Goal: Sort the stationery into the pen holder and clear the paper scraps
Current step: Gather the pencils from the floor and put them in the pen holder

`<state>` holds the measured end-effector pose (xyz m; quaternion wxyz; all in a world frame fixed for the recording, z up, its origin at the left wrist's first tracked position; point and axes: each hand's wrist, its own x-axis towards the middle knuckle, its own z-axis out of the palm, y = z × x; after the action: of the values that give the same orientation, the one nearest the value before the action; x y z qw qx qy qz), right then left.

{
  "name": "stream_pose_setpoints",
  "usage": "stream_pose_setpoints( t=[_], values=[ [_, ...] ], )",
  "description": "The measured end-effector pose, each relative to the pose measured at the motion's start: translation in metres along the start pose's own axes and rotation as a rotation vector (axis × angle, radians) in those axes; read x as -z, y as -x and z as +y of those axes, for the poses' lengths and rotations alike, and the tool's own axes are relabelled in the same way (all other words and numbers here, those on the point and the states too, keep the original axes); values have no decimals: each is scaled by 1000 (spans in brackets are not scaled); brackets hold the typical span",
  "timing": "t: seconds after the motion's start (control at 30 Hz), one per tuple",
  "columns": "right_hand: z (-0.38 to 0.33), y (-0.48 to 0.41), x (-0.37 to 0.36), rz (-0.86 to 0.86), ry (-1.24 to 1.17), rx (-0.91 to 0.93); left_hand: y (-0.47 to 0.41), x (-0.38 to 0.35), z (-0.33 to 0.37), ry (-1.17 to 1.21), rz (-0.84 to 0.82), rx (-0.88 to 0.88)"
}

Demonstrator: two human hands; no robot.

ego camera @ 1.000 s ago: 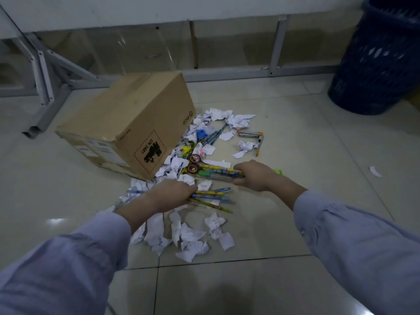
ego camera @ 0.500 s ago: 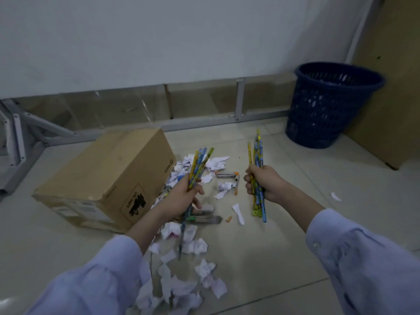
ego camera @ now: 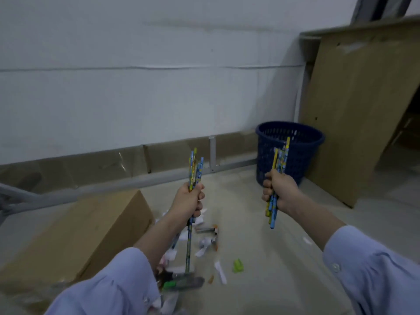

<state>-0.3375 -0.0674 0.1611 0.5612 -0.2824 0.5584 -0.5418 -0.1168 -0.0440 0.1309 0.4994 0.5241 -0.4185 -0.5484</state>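
Note:
My left hand [ego camera: 189, 202] grips a bundle of blue and yellow pencils [ego camera: 194, 169] upright, with one pencil hanging lower toward the floor. In my right hand [ego camera: 280, 192] is a second upright bundle of pencils [ego camera: 280, 158]. Both hands are raised above the floor. Below them lie white paper scraps [ego camera: 220, 271], a green sharpener [ego camera: 238, 265], markers [ego camera: 209, 230] and more stationery [ego camera: 181, 281], partly hidden by my left sleeve. No pen holder is in view.
A cardboard box [ego camera: 91, 230] lies on the tiled floor at the left. A dark blue mesh waste basket [ego camera: 302, 144] stands by the wall behind my right hand. A wooden panel [ego camera: 356, 110] leans at the right. A metal frame rail [ego camera: 127, 183] runs along the wall.
Both hands took pencils from the floor pile and lifted them upright. My view has tilted up and right, so the basket and wooden panel show more.

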Motion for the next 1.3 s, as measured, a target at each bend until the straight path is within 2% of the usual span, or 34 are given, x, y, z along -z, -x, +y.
stream_pose_setpoints(
  t=[0.23, 0.43, 0.8, 1.1, 1.3],
  values=[
    [-63, -27, 6, -65, -9, 106, -30, -45, 70, 138, 88, -127],
    [-131, -53, 36, -110, 4, 187, -49, -110, 125, 75, 123, -201],
    [-284, -97, 136, -120, -29, 365, -100, -274, 212, 141, 91, -297],
    [-343, -112, 194, -81, -33, 481, -131, -374, 254, 120, -3, -377],
    [-362, -128, 215, -1, -27, 525, -148, -412, 270, 127, -50, -411]
  ],
)
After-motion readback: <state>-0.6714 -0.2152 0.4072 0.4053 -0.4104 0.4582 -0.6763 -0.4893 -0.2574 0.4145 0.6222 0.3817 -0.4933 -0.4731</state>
